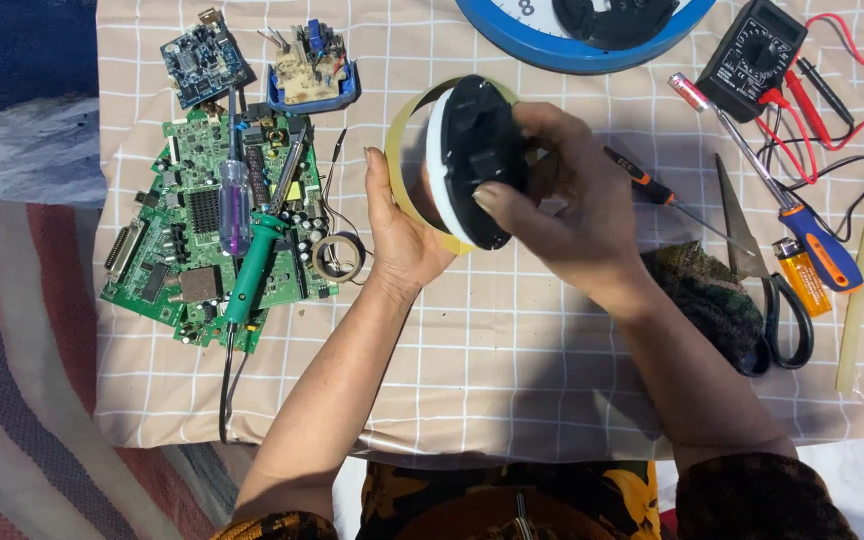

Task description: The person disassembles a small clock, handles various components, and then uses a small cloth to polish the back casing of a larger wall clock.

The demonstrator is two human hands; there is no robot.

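Holding one round clock [467, 175], left hand [397, 230] and right hand [562, 205] grip closed, three circuit boards [207, 225]

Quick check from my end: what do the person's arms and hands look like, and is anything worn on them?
Both hands are bare: left hand, right hand, no gloves, rings or watch that I can see. The forearms are bare too. Dark sleeves with a yellow-orange floral pattern start near the elbows, left sleeve and right sleeve.

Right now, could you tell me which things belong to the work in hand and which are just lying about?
In hand:
round clock body
left hand
right hand

Lying about:
green circuit board
soldering iron
scissors
multimeter
blue screwdriver
lighter
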